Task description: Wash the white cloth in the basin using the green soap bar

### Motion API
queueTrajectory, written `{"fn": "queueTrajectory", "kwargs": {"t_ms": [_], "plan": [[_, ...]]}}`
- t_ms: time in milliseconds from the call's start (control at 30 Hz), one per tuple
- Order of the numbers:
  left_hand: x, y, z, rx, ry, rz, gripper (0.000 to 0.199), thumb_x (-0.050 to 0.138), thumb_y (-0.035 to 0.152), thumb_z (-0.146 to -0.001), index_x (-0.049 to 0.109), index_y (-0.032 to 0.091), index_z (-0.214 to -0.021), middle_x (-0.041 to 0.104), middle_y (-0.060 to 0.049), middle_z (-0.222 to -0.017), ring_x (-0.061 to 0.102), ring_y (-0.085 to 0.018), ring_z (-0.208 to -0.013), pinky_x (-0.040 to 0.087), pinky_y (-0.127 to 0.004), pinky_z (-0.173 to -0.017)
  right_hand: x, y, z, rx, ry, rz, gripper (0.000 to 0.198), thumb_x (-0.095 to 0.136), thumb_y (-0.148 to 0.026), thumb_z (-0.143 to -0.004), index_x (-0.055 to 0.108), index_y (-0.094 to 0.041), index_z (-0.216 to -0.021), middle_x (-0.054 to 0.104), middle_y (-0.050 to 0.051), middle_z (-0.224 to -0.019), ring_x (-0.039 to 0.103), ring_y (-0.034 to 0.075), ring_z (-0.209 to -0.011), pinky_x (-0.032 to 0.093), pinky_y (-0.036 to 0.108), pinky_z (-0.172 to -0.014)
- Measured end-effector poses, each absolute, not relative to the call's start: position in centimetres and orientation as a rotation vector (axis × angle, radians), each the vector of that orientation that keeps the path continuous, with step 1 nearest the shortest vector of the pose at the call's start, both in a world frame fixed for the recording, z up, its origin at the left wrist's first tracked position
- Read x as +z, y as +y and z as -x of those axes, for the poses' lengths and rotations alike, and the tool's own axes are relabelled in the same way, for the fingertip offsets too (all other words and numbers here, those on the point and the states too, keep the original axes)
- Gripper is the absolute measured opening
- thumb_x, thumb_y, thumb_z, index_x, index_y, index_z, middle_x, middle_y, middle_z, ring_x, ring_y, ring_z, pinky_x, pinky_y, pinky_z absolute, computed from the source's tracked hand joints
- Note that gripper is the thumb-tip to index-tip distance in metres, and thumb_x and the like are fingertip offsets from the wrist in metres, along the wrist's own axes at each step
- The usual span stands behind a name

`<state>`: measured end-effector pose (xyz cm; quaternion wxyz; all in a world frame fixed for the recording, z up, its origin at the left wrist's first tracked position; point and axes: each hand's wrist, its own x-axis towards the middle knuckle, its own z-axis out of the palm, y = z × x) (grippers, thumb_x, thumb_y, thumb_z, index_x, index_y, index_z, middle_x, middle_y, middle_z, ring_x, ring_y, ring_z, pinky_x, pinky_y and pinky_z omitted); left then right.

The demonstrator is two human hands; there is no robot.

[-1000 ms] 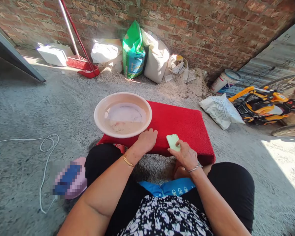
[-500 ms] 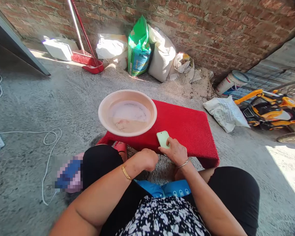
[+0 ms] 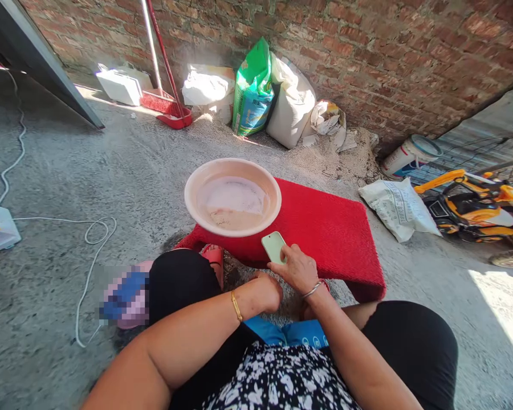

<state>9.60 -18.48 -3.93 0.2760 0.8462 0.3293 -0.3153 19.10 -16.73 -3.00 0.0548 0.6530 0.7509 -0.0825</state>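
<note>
A light green, flat phone [image 3: 274,247] is in my right hand [image 3: 298,269], pinched at its lower right corner, over the near edge of the red-covered bench [image 3: 325,222]. Close below and left of it, my left hand [image 3: 265,291] is closed with the fingers curled under. Whatever those fingers might hold is hidden. On the left end of the bench stands a pale pink basin [image 3: 190,196] with cloudy water [image 3: 235,196] in it.
Bags [image 3: 253,94] stand by the brick wall [image 3: 367,51], near a red dustpan [image 3: 175,121]. A white cord [image 3: 64,219] loops over the floor at left. A white sack [image 3: 395,208] and a yellow toy digger [image 3: 470,199] lie at right.
My right hand has shifted left with the phone, closer to the basin. My left hand has moved slightly right and down, nearer the right hand. The view has shifted a little.
</note>
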Motion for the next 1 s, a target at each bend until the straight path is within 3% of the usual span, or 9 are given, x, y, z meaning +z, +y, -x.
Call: {"fn": "queueTrajectory", "kwargs": {"t_ms": [200, 500, 733, 867, 1000], "plan": [[-4.2, -18.7, -9.9, -0.743, 0.997, -2.315, 0.044, 0.066, 0.009, -0.066, 0.070, 0.016, -0.108, 0.067, -0.021, -0.116, 0.063, -0.037, -0.100, 0.048, -0.058, -0.081, -1.6, -16.3, -24.1, -0.259, 2.010, -2.218, 0.040, 0.059, -0.062, -0.078, 0.060, -0.024, -0.088, 0.062, 0.003, -0.092, 0.063, 0.020, -0.084, 0.034, 0.026, -0.062], [-5.4, -18.3, -10.1, -0.617, 1.005, -2.398, 0.031, 0.065, 0.011, -0.070, 0.072, 0.016, -0.099, 0.070, -0.018, -0.109, 0.066, -0.034, -0.095, 0.048, -0.057, -0.079, -2.7, -12.0, -17.7, -0.342, 2.094, -2.254, 0.046, 0.053, -0.066, -0.081, 0.062, -0.024, -0.095, 0.066, 0.006, -0.096, 0.064, 0.022, -0.088, 0.042, 0.031, -0.072], [-5.6, -19.0, -9.5, -0.428, 0.952, -2.547, 0.033, 0.052, 0.013, -0.078, 0.070, 0.008, -0.105, 0.068, -0.023, -0.106, 0.064, -0.035, -0.093, 0.045, -0.056, -0.078, -2.4, -12.0, -22.9, -0.257, 1.862, -2.310, 0.054, 0.043, -0.071, -0.083, 0.064, -0.022, -0.093, 0.069, 0.011, -0.091, 0.066, 0.027, -0.088, 0.044, 0.036, -0.072], [-7.0, -19.2, -9.8, -0.426, 0.921, -2.591, 0.034, 0.051, 0.013, -0.080, 0.069, 0.008, -0.108, 0.068, -0.022, -0.108, 0.064, -0.036, -0.093, 0.045, -0.057, -0.078, -2.0, -11.8, -22.9, -0.274, 1.868, -2.370, 0.055, 0.043, -0.073, -0.081, 0.065, -0.023, -0.086, 0.069, 0.010, -0.089, 0.066, 0.026, -0.087, 0.044, 0.034, -0.071], [-9.3, -18.7, -10.9, -0.543, 0.947, -2.537, 0.033, 0.055, 0.014, -0.079, 0.071, 0.010, -0.107, 0.068, -0.023, -0.108, 0.064, -0.036, -0.094, 0.046, -0.057, -0.080, -2.5, -11.2, -18.1, -0.320, 2.042, -2.285, 0.054, 0.045, -0.071, -0.081, 0.065, -0.023, -0.092, 0.069, 0.009, -0.093, 0.066, 0.025, -0.088, 0.045, 0.034, -0.074]]}}
